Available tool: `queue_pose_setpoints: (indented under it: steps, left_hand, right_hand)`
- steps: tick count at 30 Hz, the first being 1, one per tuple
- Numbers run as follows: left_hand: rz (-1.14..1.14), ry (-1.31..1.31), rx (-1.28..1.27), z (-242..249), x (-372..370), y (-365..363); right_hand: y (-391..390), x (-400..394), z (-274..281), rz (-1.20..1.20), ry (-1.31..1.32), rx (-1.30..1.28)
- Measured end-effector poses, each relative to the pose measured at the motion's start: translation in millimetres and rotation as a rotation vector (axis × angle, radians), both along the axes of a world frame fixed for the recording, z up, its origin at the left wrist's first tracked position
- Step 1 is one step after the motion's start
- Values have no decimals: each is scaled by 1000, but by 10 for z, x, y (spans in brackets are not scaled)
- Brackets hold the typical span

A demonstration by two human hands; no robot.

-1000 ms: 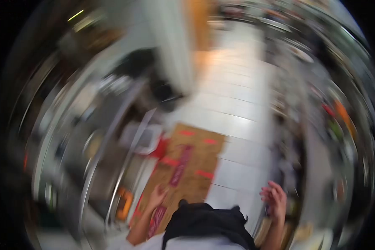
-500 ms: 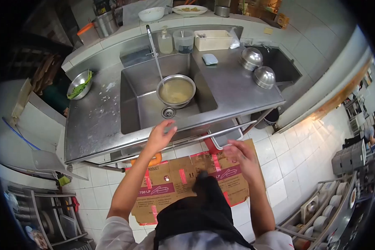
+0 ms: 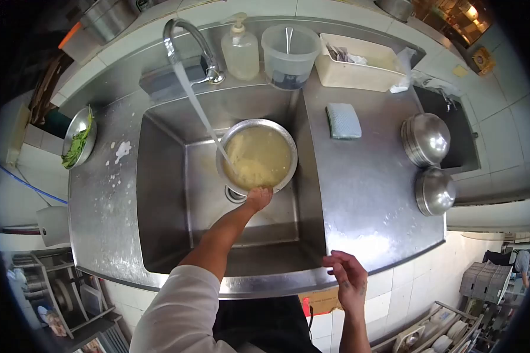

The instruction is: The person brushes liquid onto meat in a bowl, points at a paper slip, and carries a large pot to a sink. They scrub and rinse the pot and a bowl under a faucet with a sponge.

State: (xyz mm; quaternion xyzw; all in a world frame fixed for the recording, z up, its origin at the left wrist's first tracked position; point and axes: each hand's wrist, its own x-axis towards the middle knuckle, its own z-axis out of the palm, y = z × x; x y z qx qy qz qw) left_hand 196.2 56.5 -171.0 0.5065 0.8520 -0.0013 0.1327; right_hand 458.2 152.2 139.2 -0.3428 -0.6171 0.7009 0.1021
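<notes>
A round metal bowl (image 3: 259,126) full of cloudy yellowish water stands in the sink basin (image 3: 218,226). Water runs into it from the curved faucet (image 3: 188,38). My left hand (image 3: 260,197) reaches into the basin and touches the bowl's near rim; its fingers curl at the edge and their tips are hidden. Over the counter's front edge, to the right, hangs my right hand (image 3: 348,276), holding nothing, with its fingers bent and apart. The drain (image 3: 234,195) lies partly under the bowl.
On the right counter are a sponge (image 3: 343,120) and stacked metal bowls (image 3: 427,139). Behind the sink stand a soap bottle (image 3: 240,52), a plastic tub (image 3: 288,56) and a cream bin (image 3: 359,62). Greens fill a bowl (image 3: 78,138) at left. A person (image 3: 521,262) is far right.
The view has moved closer over the sink. My left hand has gone forward and down to the bowl's rim, while my right hand has come to the counter's front edge.
</notes>
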Motion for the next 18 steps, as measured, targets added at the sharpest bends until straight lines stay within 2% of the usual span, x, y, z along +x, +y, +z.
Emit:
queue_pose_setpoints:
  steps: [2,3,4,6,8,10,12,15,17,18]
  left_hand:
    - [-3,-86,3,14,-121,85]
    - [-95,28,126,32,-129,22]
    - [-184,144,249,58,-134,0]
    - [-154,145,265,193,-112,-42]
    - [-128,152,287,436,-146,-19]
    - [-3,-63,75,667,-197,80]
    - [57,-119,83,750,-211,107]
    - [162,-201,116,933,-283,122]
    - [207,-229,138,970,-333,115]
    - [260,-211,189,975,-361,108]
  right_hand:
    - [147,-83,-2,-11,-26,-15]
    - [257,-138,-13,-14,-32,-14]
    - [388,-218,-53,22,-55,111]
    - [602,-465,-113,16,-61,302]
    - [917,-854,-147,45,-145,638]
    - [1283,-1267,-302,25,-39,860]
    - [1620,-1740,-485,-13,16,1300]
    - [1832,-2274,-639,-10,-121,1409]
    - [1804,-2502,-731,92,-505,1344]
    - [1775,-2561,-736,96,-503,1343]
